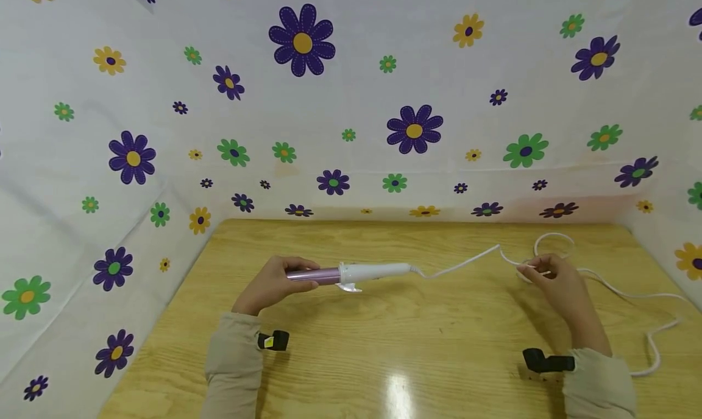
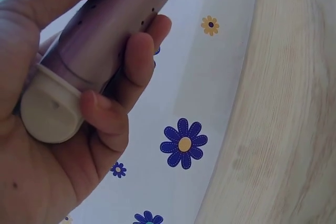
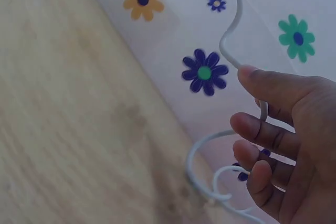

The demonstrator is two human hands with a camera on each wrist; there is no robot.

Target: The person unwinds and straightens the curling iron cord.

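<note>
A curling iron with a pinkish-purple barrel [image 1: 323,276] and a white handle [image 1: 378,271] is held level above the table, its handle pointing right. My left hand [image 1: 276,283] grips the barrel; in the left wrist view the fingers wrap round it near the pale end cap [image 2: 51,109]. Small dark holes run along the barrel there. From the handle a white cord [image 1: 463,264] stretches right to my right hand [image 1: 556,282]. Thumb and index finger pinch the cord in the right wrist view, while the other fingers curl loosely and a loop [image 3: 195,156] hangs below them.
More of the cord [image 1: 636,294] trails over the right side of the wooden table [image 1: 395,340]. A white cloth [image 1: 351,90] printed with flowers rises behind and at both sides. Each wrist wears a black camera mount [image 1: 548,362].
</note>
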